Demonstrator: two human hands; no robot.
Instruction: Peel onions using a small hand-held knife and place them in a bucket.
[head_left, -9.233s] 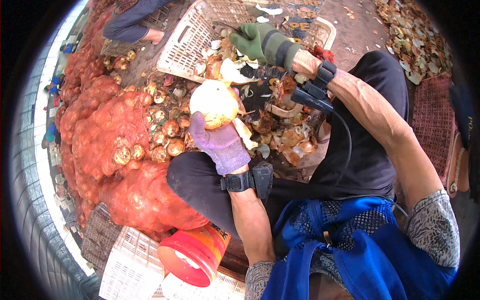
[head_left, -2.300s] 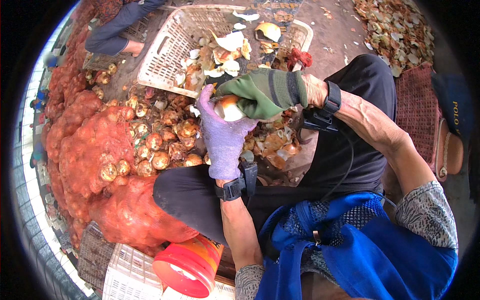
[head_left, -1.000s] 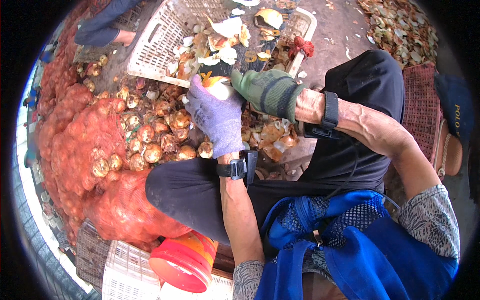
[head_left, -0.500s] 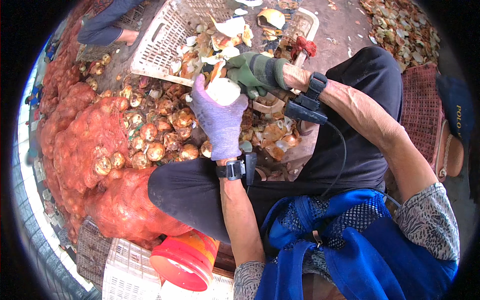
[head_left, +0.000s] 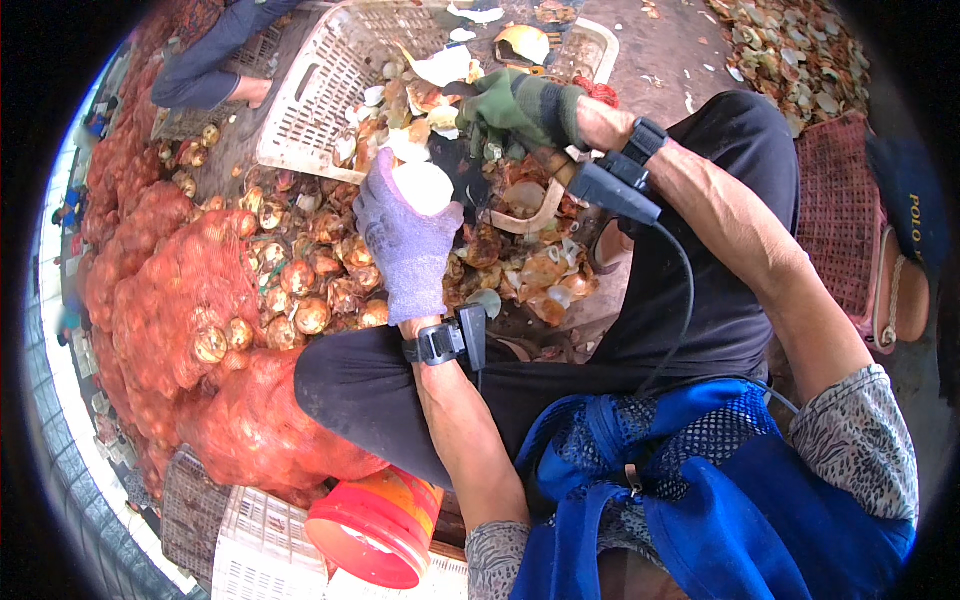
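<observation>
My left hand, in a lavender glove, is closed around a peeled white onion. The onion's bare surface faces up between thumb and fingers. To the upper right, apart from the onion, my right hand wears a green glove with its fingers curled. A brownish, handle-like piece shows below its palm side; what the fingers hold is hidden. Both hands are over the near side of a white plastic crate that contains onion skins. Unpeeled onions lie on the ground left of my left hand.
Red mesh sacks of onions line the left. A red bucket and white crates stand at lower left. Loose skins form a pile at the far right, near a red basket. Another person's leg shows at upper left.
My hands have parted. The left has shifted left with the onion, while the right has moved up and away from it. Fewer skins cling to the onion.
</observation>
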